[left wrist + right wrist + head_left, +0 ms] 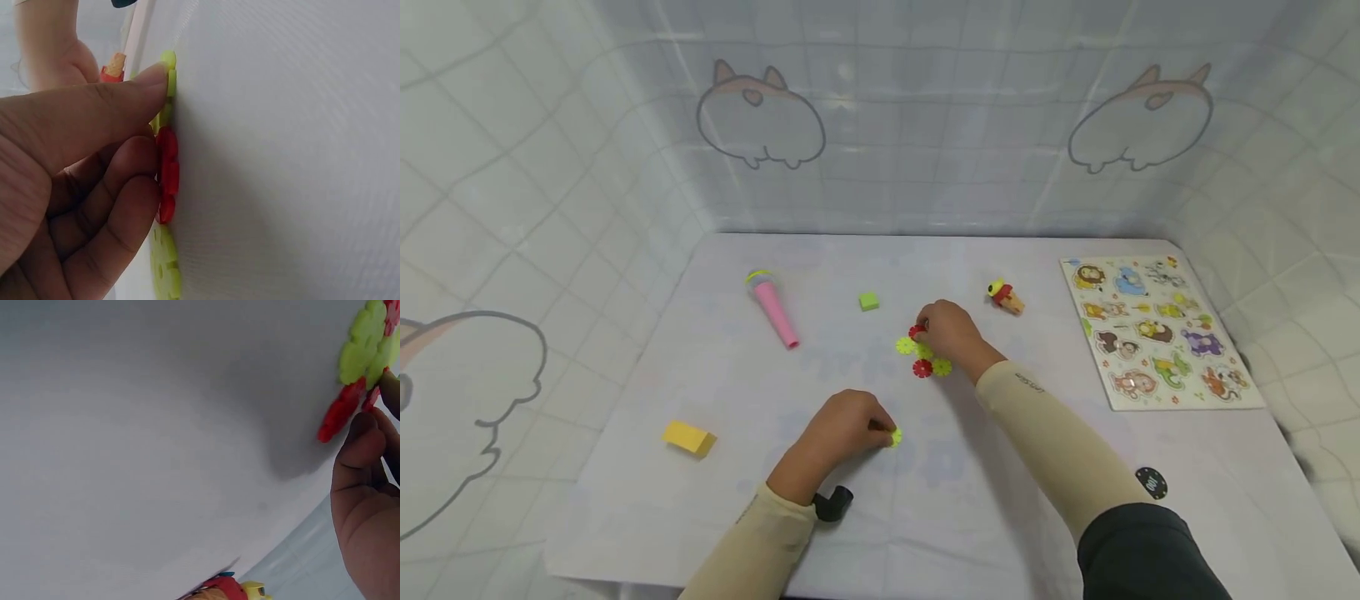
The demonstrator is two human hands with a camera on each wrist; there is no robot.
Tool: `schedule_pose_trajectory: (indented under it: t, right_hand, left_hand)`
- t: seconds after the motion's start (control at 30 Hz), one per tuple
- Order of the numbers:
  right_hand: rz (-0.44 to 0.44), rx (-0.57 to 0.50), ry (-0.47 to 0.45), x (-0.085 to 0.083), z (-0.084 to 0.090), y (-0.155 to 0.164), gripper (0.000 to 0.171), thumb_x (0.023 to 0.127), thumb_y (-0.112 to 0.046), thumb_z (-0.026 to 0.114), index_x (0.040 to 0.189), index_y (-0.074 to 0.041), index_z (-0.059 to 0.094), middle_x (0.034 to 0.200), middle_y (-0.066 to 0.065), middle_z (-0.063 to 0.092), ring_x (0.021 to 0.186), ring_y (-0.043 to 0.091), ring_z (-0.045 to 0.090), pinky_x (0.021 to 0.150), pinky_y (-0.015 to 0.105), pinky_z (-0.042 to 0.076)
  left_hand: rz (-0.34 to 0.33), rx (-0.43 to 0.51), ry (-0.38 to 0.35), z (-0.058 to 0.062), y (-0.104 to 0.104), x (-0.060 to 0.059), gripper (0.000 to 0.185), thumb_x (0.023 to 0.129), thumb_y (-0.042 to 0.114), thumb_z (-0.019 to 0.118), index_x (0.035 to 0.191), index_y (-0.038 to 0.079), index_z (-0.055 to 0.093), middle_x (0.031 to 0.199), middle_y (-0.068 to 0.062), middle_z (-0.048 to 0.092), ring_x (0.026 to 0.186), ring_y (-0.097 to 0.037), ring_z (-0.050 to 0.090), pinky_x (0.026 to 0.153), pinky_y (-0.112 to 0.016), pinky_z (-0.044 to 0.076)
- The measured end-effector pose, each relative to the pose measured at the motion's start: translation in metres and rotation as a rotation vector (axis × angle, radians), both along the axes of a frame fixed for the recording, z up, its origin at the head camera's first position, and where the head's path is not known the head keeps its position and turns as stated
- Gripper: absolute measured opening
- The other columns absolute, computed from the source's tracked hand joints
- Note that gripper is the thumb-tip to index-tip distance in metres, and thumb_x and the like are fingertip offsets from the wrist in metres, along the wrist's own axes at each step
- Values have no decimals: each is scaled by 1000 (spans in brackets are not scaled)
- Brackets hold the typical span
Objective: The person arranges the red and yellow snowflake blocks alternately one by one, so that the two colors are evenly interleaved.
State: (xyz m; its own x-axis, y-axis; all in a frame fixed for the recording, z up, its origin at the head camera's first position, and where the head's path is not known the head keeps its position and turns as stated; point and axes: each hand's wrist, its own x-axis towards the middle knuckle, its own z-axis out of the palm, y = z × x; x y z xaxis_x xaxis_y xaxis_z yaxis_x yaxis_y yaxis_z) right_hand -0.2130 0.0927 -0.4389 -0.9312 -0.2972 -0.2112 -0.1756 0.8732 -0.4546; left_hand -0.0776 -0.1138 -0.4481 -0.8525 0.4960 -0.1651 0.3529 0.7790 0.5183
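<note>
Plastic flower discs, red and lime, sit in a small cluster (922, 357) mid-surface. Right hand (951, 333) is on the cluster's 1 o'clock edge, fingers curled and pinching a red disc (916, 332) at the top of the group; right wrist view shows fingertips (362, 434) touching a red disc next to lime ones. Left hand (842, 429) lies well apart from the cluster, toward 7 o'clock from it, nearer the person, fingers curled, pinching a single lime disc (896, 437) against the surface (1000, 517). From left hand, the cluster lies at about 1 o'clock; right hand is clearly the nearer one, already touching. The left wrist view shows a thumb (94, 106) pressed on lime and red discs. Discs lie flat, no long axis.

Elsewhere: pink microphone (772, 310) at 10 o'clock, green cube (868, 301), yellow block (688, 437), animal puzzle board (1157, 329) at 3 o'clock.
</note>
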Motion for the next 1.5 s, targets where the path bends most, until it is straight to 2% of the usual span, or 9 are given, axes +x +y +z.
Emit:
schedule_pose_trajectory:
  t: [0.27,0.4,0.53,0.7,0.9,1.03,1.17,1.33,1.5]
  right_hand:
    - [-22,-2,-94,-4,4,-1,28,98,-20,74,119,-3,66,109,9,62,99,24,57,86,35,54]
    - [-37,-94,-94,0,8,4,21,99,-17,73,113,-5,64,104,8,62,92,24,59,78,33,53]
    - [-15,-176,-72,11,16,18,14,99,-16,71,109,-7,66,101,7,64,91,24,58,78,34,51]
    - [70,-224,-126,39,21,35,11,95,-14,75,103,-9,69,93,3,66,87,22,59,75,33,52]
    - [169,-233,-212,89,5,31,12,90,-14,82,91,-16,70,82,-6,66,77,15,61,69,30,53]
    - [226,-233,-152,115,-5,18,13,88,-13,83,90,-16,70,77,-10,63,74,12,59,68,29,53]
    - [247,-204,-53,130,-6,8,13,87,-10,83,89,-14,71,76,-10,60,74,12,57,70,30,52]
    - [259,-171,-5,131,-6,4,11,89,-10,81,86,-14,72,76,-9,59,75,11,55,70,32,51]
    - [159,-173,-64,106,-3,8,11,91,-16,80,86,-16,70,75,-9,61,72,13,57,68,31,51]
  left_hand:
    - [-13,5,5,1,1,-2,12,83,20,89,94,17,85,84,15,72,84,-8,64,79,-31,54]
    - [-4,3,4,2,2,-2,13,83,20,90,95,17,85,84,14,72,85,-8,65,79,-31,55]
    - [-5,12,15,1,2,-3,13,83,21,90,94,18,85,85,15,72,85,-8,64,80,-31,55]
    - [-2,10,16,2,2,-4,13,83,21,90,95,19,86,85,16,72,85,-6,64,81,-30,54]
    - [26,-12,-12,4,3,-2,13,83,21,90,95,18,85,83,15,72,86,-8,64,82,-32,54]
    - [28,-14,-18,3,1,2,12,83,20,90,94,18,85,82,16,71,84,-8,64,80,-30,55]
    - [18,6,2,4,0,4,12,82,18,90,94,17,85,82,15,72,83,-8,64,79,-31,55]
    - [14,14,13,4,0,3,12,82,18,90,93,16,85,82,15,72,82,-7,64,80,-32,55]
    - [4,25,14,4,0,2,11,82,17,90,92,16,85,83,13,74,83,-7,65,78,-32,55]
